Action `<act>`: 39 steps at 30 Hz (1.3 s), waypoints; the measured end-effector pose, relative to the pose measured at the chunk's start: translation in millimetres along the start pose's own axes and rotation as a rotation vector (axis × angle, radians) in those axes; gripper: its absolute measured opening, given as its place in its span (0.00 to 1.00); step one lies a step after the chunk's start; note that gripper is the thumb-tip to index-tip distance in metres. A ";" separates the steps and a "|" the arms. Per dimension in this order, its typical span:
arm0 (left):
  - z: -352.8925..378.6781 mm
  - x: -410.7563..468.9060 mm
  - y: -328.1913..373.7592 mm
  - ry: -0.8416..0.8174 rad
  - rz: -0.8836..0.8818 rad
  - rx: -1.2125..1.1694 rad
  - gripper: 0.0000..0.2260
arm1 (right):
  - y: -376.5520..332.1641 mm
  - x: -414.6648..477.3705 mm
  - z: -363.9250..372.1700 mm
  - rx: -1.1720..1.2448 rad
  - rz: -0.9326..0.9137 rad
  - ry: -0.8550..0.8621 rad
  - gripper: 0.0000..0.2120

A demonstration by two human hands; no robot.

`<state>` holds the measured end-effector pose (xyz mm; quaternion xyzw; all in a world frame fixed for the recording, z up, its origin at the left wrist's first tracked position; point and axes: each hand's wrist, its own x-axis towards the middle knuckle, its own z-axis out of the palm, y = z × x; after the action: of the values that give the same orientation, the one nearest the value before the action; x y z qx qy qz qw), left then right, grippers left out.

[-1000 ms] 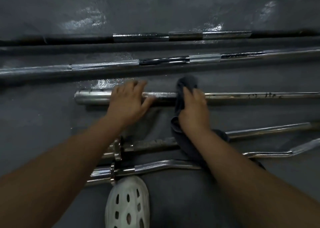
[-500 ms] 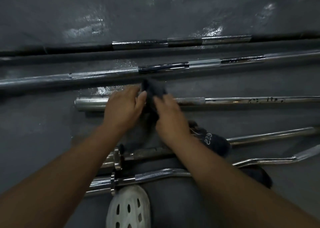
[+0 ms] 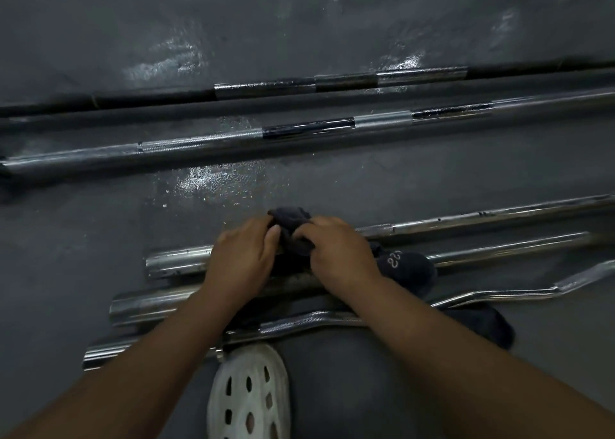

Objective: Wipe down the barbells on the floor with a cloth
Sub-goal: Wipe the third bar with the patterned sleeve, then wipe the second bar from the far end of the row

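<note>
Both hands grip the dark cloth [image 3: 293,227], bunched over a chrome barbell [image 3: 176,262] lying on the floor [image 3: 100,225]. The left hand [image 3: 243,255] pinches the cloth with curled fingers; the right hand [image 3: 339,249] clenches it from the other side.

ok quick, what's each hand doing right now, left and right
Left hand: closed, pinching the dark cloth over the chrome bar.
Right hand: closed, gripping the same cloth.
</note>
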<state>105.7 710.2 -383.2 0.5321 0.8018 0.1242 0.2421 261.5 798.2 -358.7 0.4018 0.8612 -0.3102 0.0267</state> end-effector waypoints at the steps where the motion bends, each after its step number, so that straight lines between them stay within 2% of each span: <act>1: -0.3 -2.9 0.0 -0.006 0.010 -0.018 0.18 | -0.2 -4.0 -4.3 -0.054 -0.017 -0.033 0.18; 4: -3.7 -12.9 5.4 -0.002 0.013 -0.030 0.18 | -2.0 -20.4 -16.0 -0.186 -0.068 -0.104 0.13; 5: -5.6 -16.5 8.7 0.012 0.025 -0.012 0.19 | -0.1 -25.6 -22.2 -0.200 -0.031 -0.063 0.12; 7: -11.3 -23.7 18.5 0.045 0.085 0.068 0.23 | 6.3 -32.0 -31.9 -0.187 0.035 0.127 0.11; 10: -28.9 -28.6 45.0 0.081 0.152 0.119 0.29 | 9.3 -38.9 -40.8 -0.186 -0.025 0.286 0.13; 13: -51.2 -35.5 74.8 0.108 0.182 0.149 0.33 | 5.8 -51.6 -56.1 -0.166 -0.101 0.360 0.16; 18: -75.9 -69.2 120.2 0.168 0.207 0.223 0.35 | -0.8 -88.0 -94.4 -0.159 -0.195 0.469 0.15; 21: -82.6 -95.9 156.7 0.189 0.223 0.310 0.37 | -1.1 -124.1 -120.8 -0.151 -0.280 0.490 0.21; 26: -93.9 -144.9 234.3 0.293 0.232 0.382 0.38 | 21.6 -195.5 -162.7 -0.191 -0.365 0.524 0.32; 33: -74.0 -220.5 375.0 0.423 0.223 0.376 0.40 | 99.8 -312.4 -227.8 -0.232 -0.460 0.631 0.35; 39: -59.2 -258.6 499.3 0.451 0.343 0.403 0.42 | 166.6 -397.1 -292.7 -0.336 -0.403 0.714 0.35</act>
<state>552.7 678.6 -38.4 0.6554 0.7423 0.1169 -0.0758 707.4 773.3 -91.0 0.2980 0.9160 -0.0068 -0.2686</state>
